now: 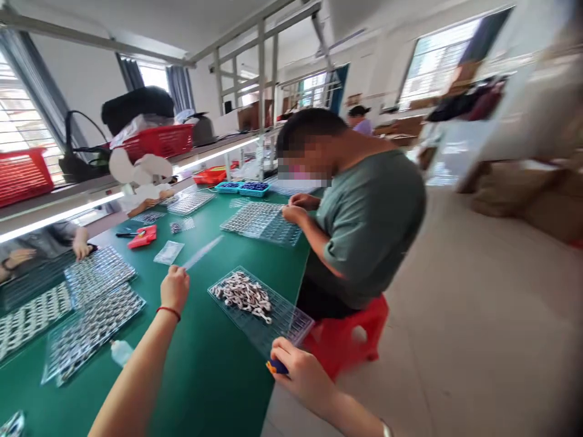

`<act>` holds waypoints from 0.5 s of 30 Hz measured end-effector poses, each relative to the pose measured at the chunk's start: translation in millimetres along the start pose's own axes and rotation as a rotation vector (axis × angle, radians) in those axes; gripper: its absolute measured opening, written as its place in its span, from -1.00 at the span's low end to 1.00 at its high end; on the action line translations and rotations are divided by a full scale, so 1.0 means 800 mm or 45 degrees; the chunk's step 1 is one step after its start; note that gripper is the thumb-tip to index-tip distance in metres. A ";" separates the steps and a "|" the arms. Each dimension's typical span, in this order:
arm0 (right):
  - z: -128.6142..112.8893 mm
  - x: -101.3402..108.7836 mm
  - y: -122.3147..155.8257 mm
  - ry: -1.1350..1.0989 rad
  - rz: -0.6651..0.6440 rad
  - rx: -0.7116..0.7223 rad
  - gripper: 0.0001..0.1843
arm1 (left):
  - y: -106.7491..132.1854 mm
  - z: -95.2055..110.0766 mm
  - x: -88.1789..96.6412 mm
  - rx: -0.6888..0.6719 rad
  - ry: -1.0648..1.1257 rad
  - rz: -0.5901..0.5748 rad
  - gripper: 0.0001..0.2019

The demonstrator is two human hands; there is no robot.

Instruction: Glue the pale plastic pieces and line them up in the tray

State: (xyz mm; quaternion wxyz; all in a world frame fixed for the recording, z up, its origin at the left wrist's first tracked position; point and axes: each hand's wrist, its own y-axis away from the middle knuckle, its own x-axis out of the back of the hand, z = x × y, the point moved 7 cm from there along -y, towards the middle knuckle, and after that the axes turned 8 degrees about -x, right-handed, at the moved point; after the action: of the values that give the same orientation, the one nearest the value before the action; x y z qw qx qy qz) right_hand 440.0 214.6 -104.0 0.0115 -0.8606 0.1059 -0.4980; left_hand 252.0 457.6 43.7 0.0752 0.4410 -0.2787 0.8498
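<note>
My left hand [174, 287] is closed around one end of a thin clear strip [203, 251] that points up and right over the green table [214, 370]. A red cord sits on that wrist. My right hand [298, 370] is curled at the table's near edge, gripping a small blue and orange object [276, 366]. Between the hands lies a clear grid tray [282, 318] with a pile of small white and dark parts [243, 292] on it.
A seated person in a green shirt [364, 224] works on a grid tray [262, 221] from a red stool [353, 340]. More filled trays [91, 315] lie left, by another person's hands [81, 246]. Red baskets [159, 141] sit on the shelf. A small bottle [121, 351] lies near my forearm.
</note>
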 end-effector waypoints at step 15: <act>-0.065 0.015 0.065 -0.170 -0.006 0.621 -0.89 | 0.023 0.060 -0.113 -0.316 0.145 -0.560 -0.78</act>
State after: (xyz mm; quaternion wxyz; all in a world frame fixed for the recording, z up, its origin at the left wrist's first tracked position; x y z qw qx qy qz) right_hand 392.4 165.7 -74.4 0.2247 -0.8636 -0.0204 -0.4510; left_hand 333.4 426.8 -13.8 0.3274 0.4299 -0.2736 0.7957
